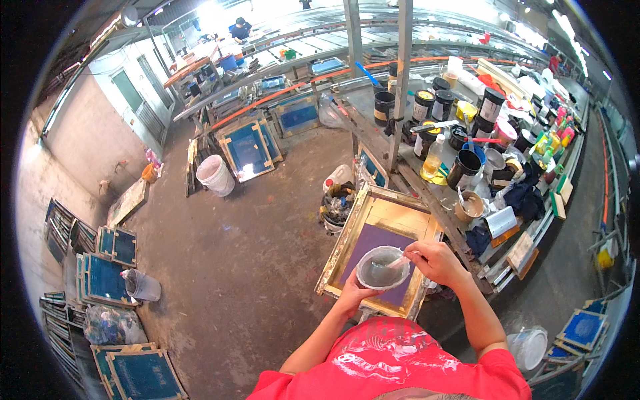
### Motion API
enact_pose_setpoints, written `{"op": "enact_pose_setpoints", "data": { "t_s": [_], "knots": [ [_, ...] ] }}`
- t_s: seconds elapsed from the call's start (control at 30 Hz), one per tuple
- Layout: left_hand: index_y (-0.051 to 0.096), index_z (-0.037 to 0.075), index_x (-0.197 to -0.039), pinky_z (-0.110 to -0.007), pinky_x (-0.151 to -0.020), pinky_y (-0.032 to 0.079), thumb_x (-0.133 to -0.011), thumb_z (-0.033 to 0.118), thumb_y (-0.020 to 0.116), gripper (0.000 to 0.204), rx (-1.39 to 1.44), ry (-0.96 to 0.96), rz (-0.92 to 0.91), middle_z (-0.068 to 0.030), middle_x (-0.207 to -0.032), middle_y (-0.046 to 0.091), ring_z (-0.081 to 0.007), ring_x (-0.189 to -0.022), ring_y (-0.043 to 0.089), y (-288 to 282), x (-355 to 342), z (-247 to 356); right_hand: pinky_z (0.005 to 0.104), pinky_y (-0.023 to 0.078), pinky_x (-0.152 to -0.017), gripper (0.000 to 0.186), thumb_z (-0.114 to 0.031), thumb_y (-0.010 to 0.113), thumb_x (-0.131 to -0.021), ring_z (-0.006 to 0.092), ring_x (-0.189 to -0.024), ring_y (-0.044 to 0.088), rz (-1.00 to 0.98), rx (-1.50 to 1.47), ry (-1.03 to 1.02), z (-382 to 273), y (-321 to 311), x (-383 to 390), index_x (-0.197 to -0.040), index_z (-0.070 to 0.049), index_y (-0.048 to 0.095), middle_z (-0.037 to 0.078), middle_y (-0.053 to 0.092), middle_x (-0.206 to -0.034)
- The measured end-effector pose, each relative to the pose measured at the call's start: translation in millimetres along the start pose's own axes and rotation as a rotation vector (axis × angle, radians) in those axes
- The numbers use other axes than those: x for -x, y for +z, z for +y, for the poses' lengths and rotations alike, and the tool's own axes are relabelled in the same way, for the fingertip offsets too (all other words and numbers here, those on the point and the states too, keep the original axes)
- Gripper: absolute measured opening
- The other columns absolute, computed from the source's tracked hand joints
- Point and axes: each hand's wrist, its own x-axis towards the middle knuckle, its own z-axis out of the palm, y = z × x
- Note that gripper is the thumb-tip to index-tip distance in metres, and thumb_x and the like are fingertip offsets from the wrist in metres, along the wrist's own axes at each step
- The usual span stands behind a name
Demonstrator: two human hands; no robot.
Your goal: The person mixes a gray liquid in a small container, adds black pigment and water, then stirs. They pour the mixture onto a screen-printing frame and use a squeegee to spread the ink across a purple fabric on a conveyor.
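My left hand (354, 295) is closed around the near left side of a white plastic tub (361, 275), holding it up in front of my red shirt. A greyish, glossy liquid (382, 265) lies in the tub. With its fingers pinched, my right hand (435, 261) grips a pale stirring stick (401, 263) at the tub's right rim, and the stick's lower end reaches into the tub. Beneath the tub is a wooden-framed printing screen (337, 255) with a purple-blue panel (371, 241) and tan borders.
A crowded workbench (445, 213) on my right holds black ink cans (465, 167), a clear bottle (435, 155), a brown-stained tub (470, 206) and rags. Framed screens (248, 148) lean beyond the floor and along the left wall. A white bucket (215, 175) stands on the floor. Far off, a person (241, 29) works.
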Motion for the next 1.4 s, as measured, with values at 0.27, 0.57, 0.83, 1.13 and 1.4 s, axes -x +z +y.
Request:
{"op": "enact_pose_setpoints", "data": {
  "t_s": [0.27,0.57,0.83,1.13,1.4],
  "knots": [
    [0.047,0.009,-0.145,-0.037,-0.101,0.053,-0.065,-0.005,0.087,0.09,0.002,0.037,-0.057,-0.0059,-0.136,0.059,-0.0201,-0.123,0.06,-5.1,-3.5,-10.7,0.0387,0.055,-0.075,0.014,-0.009,0.063,-0.095,0.0321,-0.086,0.071,0.08,-0.119,-0.111,-8.4,22.4,-1.8,-0.105,-0.002,0.071,0.016,0.072,-0.094],
    [0.048,0.009,-0.145,-0.039,-0.102,0.053,-0.066,-0.004,0.088,0.09,0.026,0.042,-0.054,-0.0055,-0.134,0.061,-0.0205,-0.122,0.061,-9.6,-5.5,-9.4,0.0422,0.055,-0.079,0.015,-0.013,0.063,-0.096,0.0338,-0.09,0.07,0.075,0.024,-0.06,1.7,-5.2,-2.1,-0.105,-0.002,0.07,0.015,0.072,-0.095],
    [0.047,0.008,-0.145,-0.038,-0.1,0.054,-0.067,-0.005,0.087,0.089,-0.018,0.035,-0.07,-0.0071,-0.133,0.06,-0.0207,-0.122,0.06,-8.6,-6.0,-14.6,0.0414,0.055,-0.08,0.015,-0.011,0.063,-0.095,0.0332,-0.088,0.07,0.013,-0.085,-0.104,-10.1,19.5,1.3,-0.104,-0.003,0.071,0.015,0.072,-0.094],
    [0.047,0.008,-0.145,-0.038,-0.099,0.055,-0.066,-0.004,0.088,0.09,-0.017,0.061,-0.07,-0.0066,-0.135,0.06,-0.0209,-0.122,0.061,-11.3,-5.9,-14.1,0.0428,0.056,-0.078,0.014,-0.012,0.062,-0.096,0.0342,-0.087,0.07,0.11,0.039,-0.076,3.2,-7.5,-4.5,-0.103,-0.003,0.071,0.015,0.072,-0.095],
    [0.046,0.007,-0.144,-0.037,-0.098,0.056,-0.068,-0.007,0.085,0.087,-0.052,0.004,-0.041,-0.0079,-0.134,0.06,-0.0217,-0.12,0.062,-5.2,-2.1,-13.2,0.0432,0.055,-0.081,0.017,-0.014,0.061,-0.095,0.0341,-0.089,0.07,-0.017,-0.081,-0.077,-7.5,16.0,3.3,-0.1,-0.003,0.072,0.015,0.072,-0.092]
  ]
}}
